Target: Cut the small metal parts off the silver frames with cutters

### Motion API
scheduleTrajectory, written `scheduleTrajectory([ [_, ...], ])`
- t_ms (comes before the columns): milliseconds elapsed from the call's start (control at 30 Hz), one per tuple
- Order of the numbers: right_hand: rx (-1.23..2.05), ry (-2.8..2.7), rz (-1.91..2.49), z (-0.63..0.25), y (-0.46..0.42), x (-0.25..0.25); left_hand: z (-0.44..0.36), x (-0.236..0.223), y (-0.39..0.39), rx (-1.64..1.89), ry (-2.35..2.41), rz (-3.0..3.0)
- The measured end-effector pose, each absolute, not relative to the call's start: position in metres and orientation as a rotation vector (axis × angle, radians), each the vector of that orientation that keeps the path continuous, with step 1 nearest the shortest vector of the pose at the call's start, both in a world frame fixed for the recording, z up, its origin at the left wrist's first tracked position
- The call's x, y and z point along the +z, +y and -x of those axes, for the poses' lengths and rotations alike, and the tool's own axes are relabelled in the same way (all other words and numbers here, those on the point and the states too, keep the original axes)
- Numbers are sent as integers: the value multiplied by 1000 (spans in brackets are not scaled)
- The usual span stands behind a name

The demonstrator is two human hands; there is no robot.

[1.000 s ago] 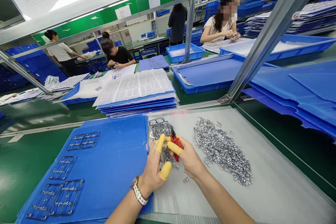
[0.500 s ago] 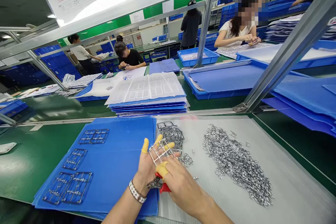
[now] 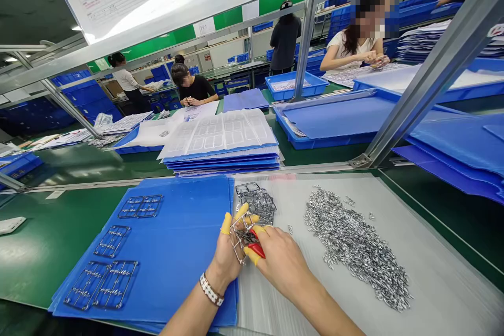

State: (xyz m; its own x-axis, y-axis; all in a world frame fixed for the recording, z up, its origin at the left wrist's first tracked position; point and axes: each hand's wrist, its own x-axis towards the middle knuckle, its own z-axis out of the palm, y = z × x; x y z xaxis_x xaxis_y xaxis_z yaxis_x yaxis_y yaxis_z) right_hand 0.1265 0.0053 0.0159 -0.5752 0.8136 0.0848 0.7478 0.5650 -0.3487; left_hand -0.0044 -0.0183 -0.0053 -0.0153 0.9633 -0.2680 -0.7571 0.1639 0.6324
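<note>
My left hand (image 3: 227,252), its fingers in yellow finger cots, grips a small metal parts frame (image 3: 240,236) upright above the grey corrugated sheet (image 3: 271,294). My right hand (image 3: 279,260) holds red-handled side cutters (image 3: 256,249) against that frame, with the cutter jaws partly hidden by my fingers. A tangled stack of similar frames (image 3: 255,202) lies just beyond my hands. To the right spreads a heap of small silver parts (image 3: 352,244). Several flat frames (image 3: 139,206) lie on the blue corrugated sheet (image 3: 189,231) left of my hands.
A green workbench (image 3: 51,241) surrounds the sheets. Beyond a metal rail lie blue trays (image 3: 326,121) and stacked blue sheets with white liners (image 3: 220,139). Metal posts (image 3: 433,73) rise at the right. Several co-workers (image 3: 192,84) work at benches behind.
My right hand has brought the red cutters up from below the frame to its middle. The frame in my left hand has tilted slightly, and my view barely shifted.
</note>
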Motion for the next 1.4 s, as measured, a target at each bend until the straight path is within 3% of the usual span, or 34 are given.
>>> scheduleTrajectory([
  [1067, 272, -2610, 1343, -124, 4, 20, 8, -17, -21, 1353, 954, -481],
  [1400, 188, -2606, 1487, -138, 11, 27, 9, -10, -23, 1278, 815, -417],
])
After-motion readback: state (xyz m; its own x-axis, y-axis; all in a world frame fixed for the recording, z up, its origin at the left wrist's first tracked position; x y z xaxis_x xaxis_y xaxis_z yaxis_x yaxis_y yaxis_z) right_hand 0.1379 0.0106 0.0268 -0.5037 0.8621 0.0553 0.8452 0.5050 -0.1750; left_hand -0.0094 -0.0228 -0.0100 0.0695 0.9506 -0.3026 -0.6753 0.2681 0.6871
